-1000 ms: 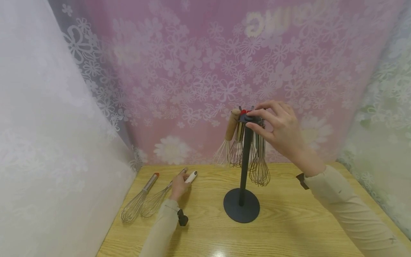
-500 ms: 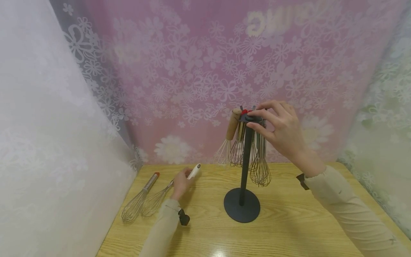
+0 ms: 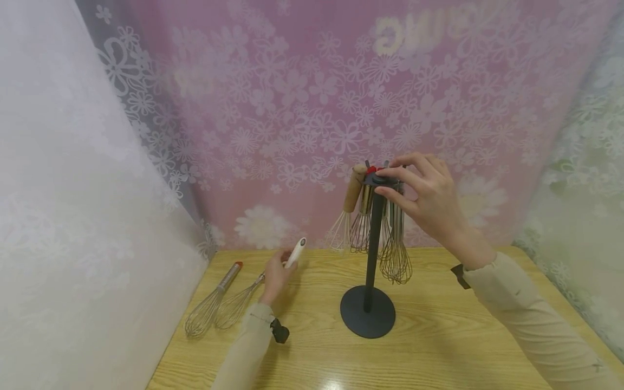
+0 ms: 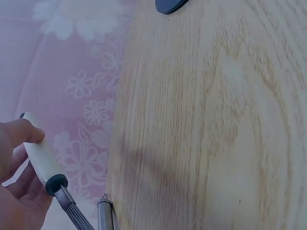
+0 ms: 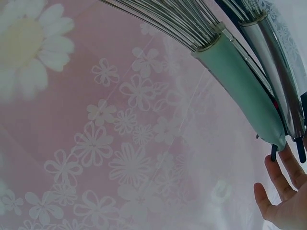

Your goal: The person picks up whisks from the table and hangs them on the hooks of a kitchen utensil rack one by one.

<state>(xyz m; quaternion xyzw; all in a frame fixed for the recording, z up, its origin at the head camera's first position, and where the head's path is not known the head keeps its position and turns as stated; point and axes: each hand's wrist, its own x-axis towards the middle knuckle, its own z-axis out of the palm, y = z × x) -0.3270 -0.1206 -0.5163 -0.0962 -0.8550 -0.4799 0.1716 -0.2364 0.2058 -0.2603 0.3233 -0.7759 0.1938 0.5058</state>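
My left hand (image 3: 277, 279) holds a whisk by its white handle (image 3: 296, 253), tilted with the handle end up. In the left wrist view, a dark collar joins the white handle (image 4: 42, 160) to steel wires that run out of frame. My right hand (image 3: 426, 192) grips the top of a black whisk stand (image 3: 373, 244), thumb at the rim and fingers above. Several whisks hang from the stand, among them one with a wooden handle (image 3: 353, 189). The right wrist view shows a hanging mint-green-handled whisk (image 5: 244, 91) and a steel-handled whisk (image 5: 278, 76) near the fingertips.
Left on the wooden table (image 3: 312, 346) lie a steel whisk with a red tip (image 3: 226, 279) and another steel whisk (image 3: 234, 309), partly behind the left hand. The stand's round base (image 3: 368, 325) sits mid-table. A pink flowered curtain (image 3: 302, 135) hangs behind.
The left hand has raised the white whisk handle up from beside the lying steel whisk and tilted it more upright. The right hand has stayed at the stand's top.
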